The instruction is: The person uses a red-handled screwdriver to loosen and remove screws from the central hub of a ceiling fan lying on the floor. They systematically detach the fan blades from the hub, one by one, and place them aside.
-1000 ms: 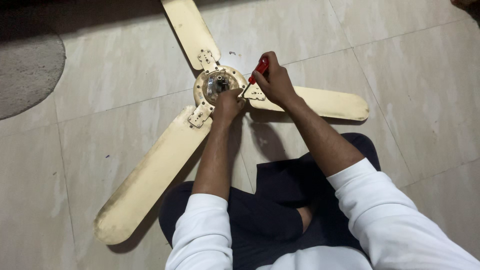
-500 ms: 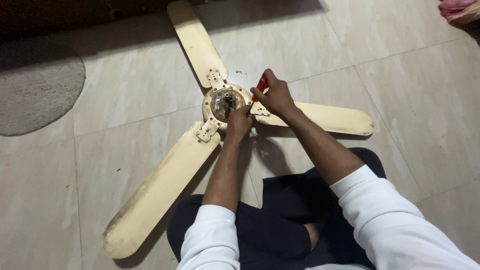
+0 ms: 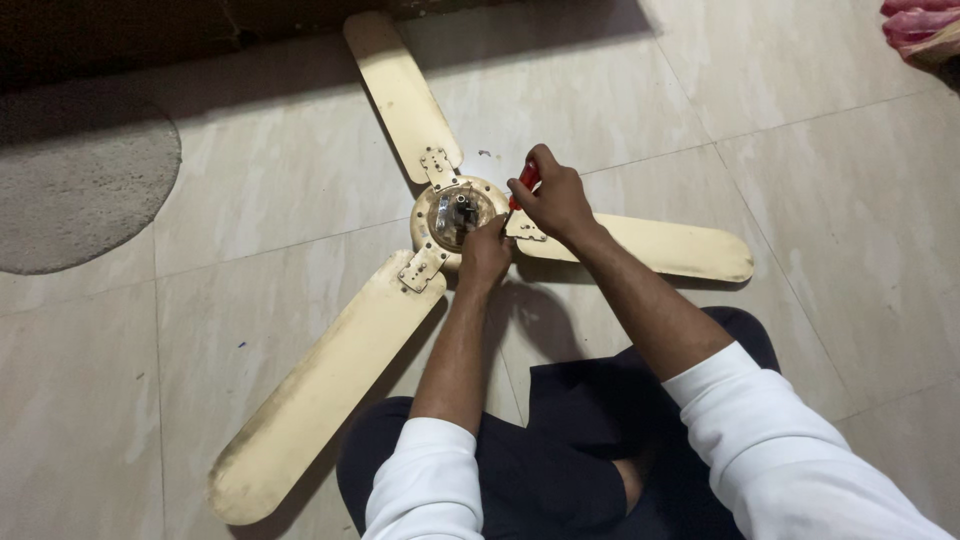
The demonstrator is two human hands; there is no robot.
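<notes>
A cream ceiling fan [image 3: 330, 370] with three blades lies flat on the tiled floor, its round hub [image 3: 455, 213] showing a shiny metal centre. My right hand [image 3: 555, 198] grips a red-handled screwdriver [image 3: 524, 182], tip down at the hub's right edge by a blade bracket. My left hand [image 3: 486, 253] rests on the hub's lower right rim, fingers curled against it.
A grey round rug [image 3: 75, 190] lies at the left. Pink cloth [image 3: 918, 25] shows at the top right corner. My legs in dark trousers [image 3: 560, 440] are folded just below the fan. Dark furniture runs along the top edge.
The view has shifted, so the fan sits lower and further right in the picture. Both hands stay at the hub with the screwdriver in the same place.
</notes>
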